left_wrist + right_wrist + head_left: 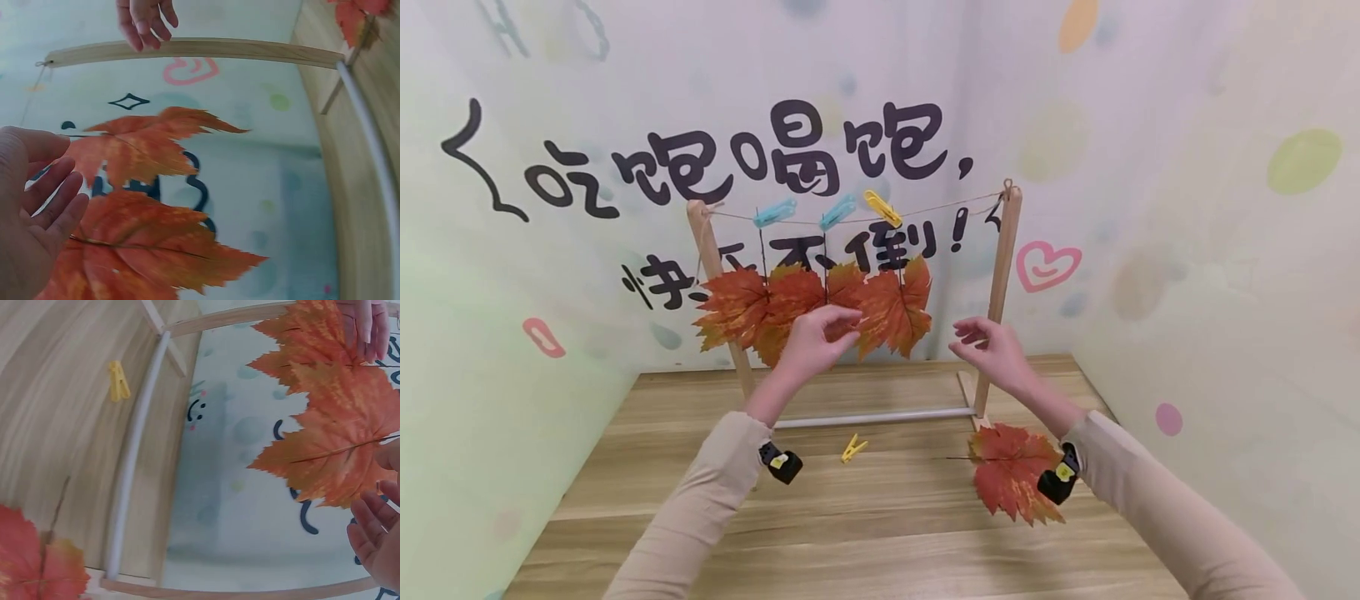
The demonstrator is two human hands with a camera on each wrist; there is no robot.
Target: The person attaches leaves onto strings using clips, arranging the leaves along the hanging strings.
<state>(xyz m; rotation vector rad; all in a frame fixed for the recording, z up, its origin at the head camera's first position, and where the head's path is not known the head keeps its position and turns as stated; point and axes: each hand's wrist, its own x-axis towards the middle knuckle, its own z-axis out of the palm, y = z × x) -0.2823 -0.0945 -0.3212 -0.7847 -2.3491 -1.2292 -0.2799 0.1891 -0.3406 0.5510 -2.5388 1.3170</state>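
Three autumn leaves hang in a row from a twine line [936,205], held by two blue clothespins [775,213] and a yellow clothespin [882,208]. My left hand [816,340] is in front of the middle leaf [797,292], its fingers loosely bent with nothing between them. Just right of its fingertips hangs the rightmost leaf [895,308]. My right hand [996,354] hovers near the right post [1003,258], fingers relaxed and holding nothing. In the right wrist view, the right-hand fingers [374,515] are beside a hanging leaf [344,444].
A wooden frame with a white bottom bar [880,417] stands on the wood-grain table [850,533]. A loose yellow clothespin [853,448] lies in front of the bar. Another red leaf [1011,467] lies at the right, below my right wrist. A printed wall [1150,208] rises behind.
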